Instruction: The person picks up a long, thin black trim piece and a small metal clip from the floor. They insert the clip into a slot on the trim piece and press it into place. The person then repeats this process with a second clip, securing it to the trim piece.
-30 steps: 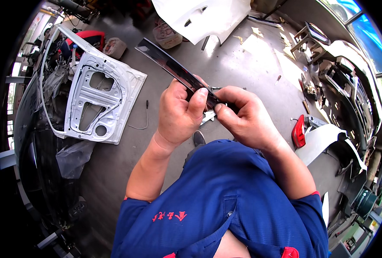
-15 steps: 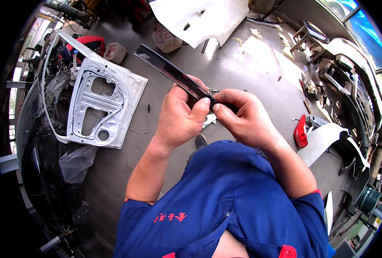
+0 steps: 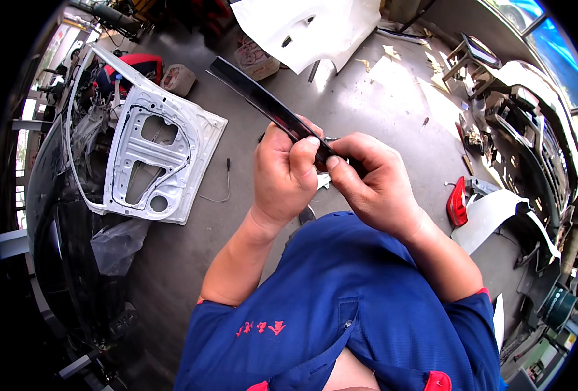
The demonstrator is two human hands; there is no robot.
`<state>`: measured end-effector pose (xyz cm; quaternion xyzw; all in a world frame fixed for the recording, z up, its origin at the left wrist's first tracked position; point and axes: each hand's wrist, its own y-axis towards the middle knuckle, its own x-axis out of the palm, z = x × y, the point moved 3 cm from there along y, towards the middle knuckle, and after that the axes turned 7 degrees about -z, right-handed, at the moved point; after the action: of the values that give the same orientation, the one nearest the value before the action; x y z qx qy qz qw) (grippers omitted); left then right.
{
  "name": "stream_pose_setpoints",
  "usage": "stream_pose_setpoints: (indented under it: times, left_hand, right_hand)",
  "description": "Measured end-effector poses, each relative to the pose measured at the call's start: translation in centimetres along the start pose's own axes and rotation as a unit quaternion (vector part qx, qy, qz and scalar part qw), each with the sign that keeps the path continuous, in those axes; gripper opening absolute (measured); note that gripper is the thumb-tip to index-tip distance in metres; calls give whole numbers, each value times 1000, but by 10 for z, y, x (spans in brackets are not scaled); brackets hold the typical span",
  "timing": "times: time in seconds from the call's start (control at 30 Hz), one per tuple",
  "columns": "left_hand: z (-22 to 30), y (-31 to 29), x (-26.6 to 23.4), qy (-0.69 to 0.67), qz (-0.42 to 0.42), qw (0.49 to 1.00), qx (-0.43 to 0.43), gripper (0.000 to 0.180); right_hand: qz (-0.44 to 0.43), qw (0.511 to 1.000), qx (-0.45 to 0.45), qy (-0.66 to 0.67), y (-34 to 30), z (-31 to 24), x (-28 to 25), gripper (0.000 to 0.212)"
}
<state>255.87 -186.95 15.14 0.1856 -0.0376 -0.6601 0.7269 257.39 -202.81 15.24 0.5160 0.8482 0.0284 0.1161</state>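
Note:
A long, glossy black trim strip [image 3: 253, 91] is held up in front of my chest, slanting from the far left down to the near right. My left hand [image 3: 285, 169] is closed around its lower part, the thumb pressed on the upper face. At the near end of the strip, my right hand [image 3: 377, 182] pinches it between thumb and bent fingers. The fingers behind the strip are partly hidden. Both hands almost touch each other at this end.
A bare white car door frame [image 3: 149, 153] stands to the left, beside a clear plastic bag [image 3: 116, 247]. A white body panel [image 3: 308, 29] is at the far side. On the right are a red tail light [image 3: 457, 203], a white fender [image 3: 491, 218] and bumper parts [image 3: 530, 130].
My left hand has shifted slightly right, closer to the right hand, and its thumb now lies higher on the strip. The strip has moved a little right and is still held by both hands.

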Motion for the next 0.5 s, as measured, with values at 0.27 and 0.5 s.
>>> stream_pose_setpoints:
  times: [0.27,0.5]
  left_hand:
    - [-1,-2,-1,-55,-5,997,-56,13]
    - [3,-1,-5,41,-5,999,-28,15]
  right_hand:
    - [-2,995,79,64,5,-3,4,14]
    - [57,989,-79,-111,7,-13,9,13]
